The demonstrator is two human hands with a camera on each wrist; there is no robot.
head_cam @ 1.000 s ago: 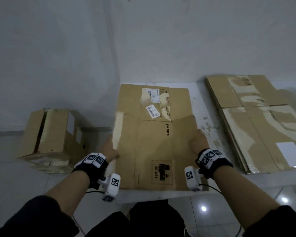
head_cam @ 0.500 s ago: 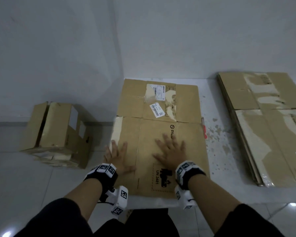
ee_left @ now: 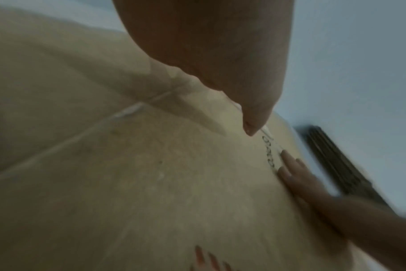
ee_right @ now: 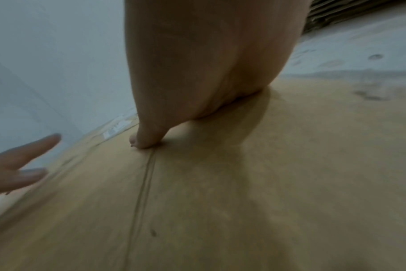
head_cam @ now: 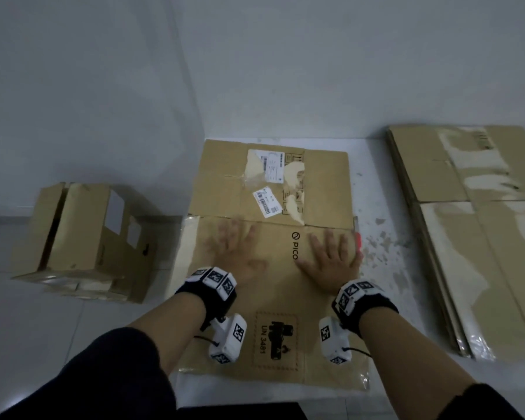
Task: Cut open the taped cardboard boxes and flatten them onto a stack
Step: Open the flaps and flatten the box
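A flattened brown cardboard box (head_cam: 273, 301) with a PICO print and torn labels lies on the white table (head_cam: 385, 353) in front of me. My left hand (head_cam: 237, 250) presses flat on its middle left, fingers spread and blurred. My right hand (head_cam: 331, 259) presses flat near its right edge, fingers straight. In the left wrist view the cardboard (ee_left: 151, 183) fills the frame and my right hand (ee_left: 297, 176) lies flat on it. In the right wrist view my right palm (ee_right: 209, 64) rests on the cardboard (ee_right: 243, 183). A red-tipped object (head_cam: 357, 239) peeks out beside the box's right edge.
A stack of flattened boxes (head_cam: 479, 237) lies at the right of the table. A standing cardboard box (head_cam: 85, 241) with a split top sits on the floor to the left. Walls close off the back and left. Cardboard scraps (head_cam: 382, 247) dot the table.
Both hands let go of the box's side edges, laid it flat and now press on it. They have slid away from me and apart, the right hand towards the right edge.
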